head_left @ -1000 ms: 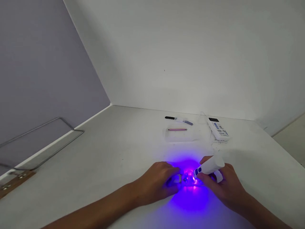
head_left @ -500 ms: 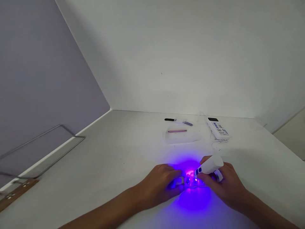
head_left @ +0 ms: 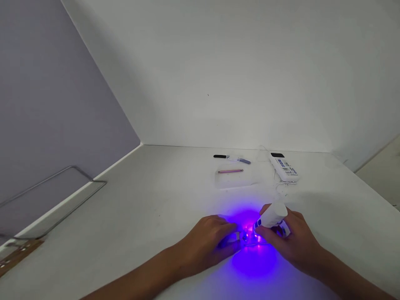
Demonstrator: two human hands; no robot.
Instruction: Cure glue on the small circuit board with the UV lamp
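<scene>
My right hand [head_left: 298, 243] is closed around a white handheld UV lamp [head_left: 274, 213], tilted with its lit end down to the left. Violet light from it floods a small row of shiny pieces [head_left: 249, 237] low over the table; glare hides what they are. At the left end of that row, the thumb and fingers of my left hand [head_left: 208, 239] close on a small whitish piece [head_left: 233, 237], too washed out by the glow to name. Behind the lamp, between it and my right palm, a blue-and-white part [head_left: 283, 229] shows.
Beyond my hands, a pink stick-like tool [head_left: 230, 171] lies on a pale translucent sheet [head_left: 234, 183]. Farther back are a black-handled tool [head_left: 220, 156] and a grey-ended one [head_left: 244, 161]. A labelled white device [head_left: 285, 167] with a cord sits right. A wire-clipped brown board [head_left: 23, 254] is left.
The lamp has tipped a little more upright, and its lit end has shifted slightly along the row. My left hand keeps its hold. The whole view has shifted slightly.
</scene>
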